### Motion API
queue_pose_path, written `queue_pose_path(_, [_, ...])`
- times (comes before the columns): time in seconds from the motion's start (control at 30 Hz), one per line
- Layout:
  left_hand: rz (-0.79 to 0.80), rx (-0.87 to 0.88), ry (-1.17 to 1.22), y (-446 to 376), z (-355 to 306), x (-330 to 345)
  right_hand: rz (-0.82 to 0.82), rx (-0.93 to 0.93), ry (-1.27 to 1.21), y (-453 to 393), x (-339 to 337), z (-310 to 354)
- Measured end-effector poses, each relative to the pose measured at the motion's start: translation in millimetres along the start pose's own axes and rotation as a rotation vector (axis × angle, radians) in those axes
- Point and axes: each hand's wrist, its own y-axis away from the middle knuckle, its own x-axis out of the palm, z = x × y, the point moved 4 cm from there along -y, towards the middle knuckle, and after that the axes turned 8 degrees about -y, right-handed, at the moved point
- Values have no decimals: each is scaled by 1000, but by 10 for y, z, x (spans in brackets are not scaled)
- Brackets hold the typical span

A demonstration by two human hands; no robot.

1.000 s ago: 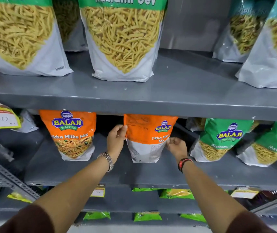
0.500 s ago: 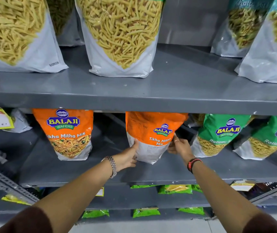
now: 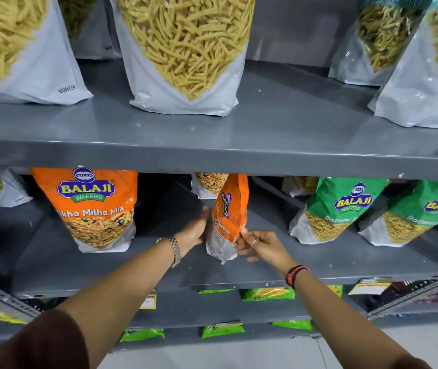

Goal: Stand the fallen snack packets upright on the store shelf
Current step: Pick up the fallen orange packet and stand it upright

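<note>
Pinching the near edge of an orange snack packet (image 3: 229, 209) between thumb and forefinger, the right hand (image 3: 261, 245) is gripping the foil where the orange print is meeting the clear lower part. The left hand (image 3: 193, 230) is lying flat and open against the packet's other side, fingers spread and pressing its face rather than closing round it. Between the two hands the packet is standing on its bottom seam on the grey middle shelf (image 3: 239, 272), turned edge-on to the camera so that its printed front is facing left, and leaning a little to the right at the top. A metal watch band (image 3: 175, 250) is showing on the left wrist and a red and black band (image 3: 295, 275) on the right; both forearms are reaching in from dark brown sleeves.

Just behind the held packet another packet (image 3: 208, 183) of the same mix is sitting deeper on the shelf. To the left a second orange packet (image 3: 94, 209) is standing upright and facing forward, well apart from the hands. To the right two green packets (image 3: 337, 209) are leaning over to the right. On the upper shelf (image 3: 212, 139) large clear-fronted bags of yellow sev (image 3: 185, 49) are standing in a row. Small green packs (image 3: 223, 328) are lying on the lower shelves.
</note>
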Motion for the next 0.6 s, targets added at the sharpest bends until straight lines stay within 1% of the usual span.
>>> queue_pose_path(0.07, [-54,-32,-102,109,169,-68,-79,-4,62,-41,-138,16])
queue_pose_path(0.1, [-56,-43,-127,154,260,-94,-130,-8,61,-80,-205,36])
queue_pose_path(0.17, [-17,-40,-156,253,398,-91,-222,-3,-14,-187,-300,105])
queue_pose_path(0.2, [-3,-32,-166,294,450,-69,-241,6,-71,-250,-314,158])
queue_pose_path(0.23, [5,-21,-157,326,477,-25,-236,17,-128,-315,-302,220])
queue_pose_path(0.3, [6,11,-87,406,488,95,-172,37,-198,-429,-220,362])
queue_pose_path(0.43, [26,92,0,480,429,322,-34,67,-204,-550,-2,533])
queue_pose_path(0.53, [-7,161,60,473,388,411,19,77,-260,-560,78,563])
queue_pose_path(0.6, [-57,188,103,425,341,451,13,42,-275,-509,42,550])
